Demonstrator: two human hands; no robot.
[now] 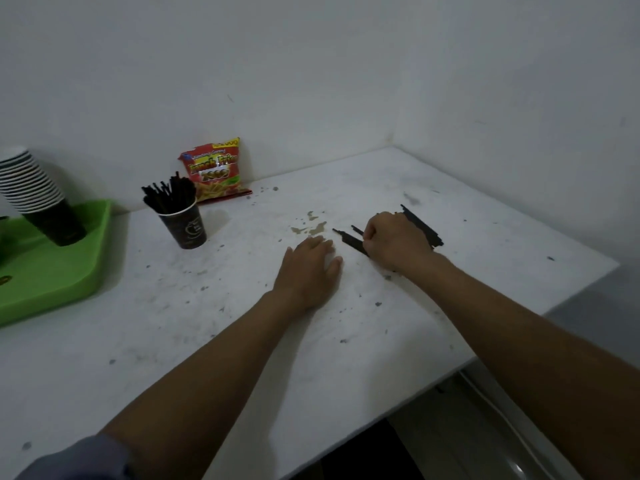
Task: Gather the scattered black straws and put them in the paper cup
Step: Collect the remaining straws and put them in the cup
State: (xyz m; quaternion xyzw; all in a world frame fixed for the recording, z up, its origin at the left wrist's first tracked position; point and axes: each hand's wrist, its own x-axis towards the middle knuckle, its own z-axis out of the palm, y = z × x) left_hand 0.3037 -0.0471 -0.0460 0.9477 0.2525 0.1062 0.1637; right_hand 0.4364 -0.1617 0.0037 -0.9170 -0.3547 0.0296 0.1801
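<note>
Head view shows my right hand (394, 242) curled tight around loose black straws (424, 228) on the table (346, 341), my left hand (308, 268) flat and empty just beside it.

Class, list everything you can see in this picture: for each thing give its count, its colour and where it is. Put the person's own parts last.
Table: one, white, stained, in a corner.
Paper cup: one, dark, back left, holding black straws.
Loose straws: several, black, flat under the right hand.
Snack bag: one, red and yellow, against the wall.
Tray: one, green, far left.
Cup stack: one, dark with white rims, tilted on the tray.
Spill: brownish, beyond the left hand.
Left hand: flat on the table, empty.
Right hand: closed on loose straws.
</note>
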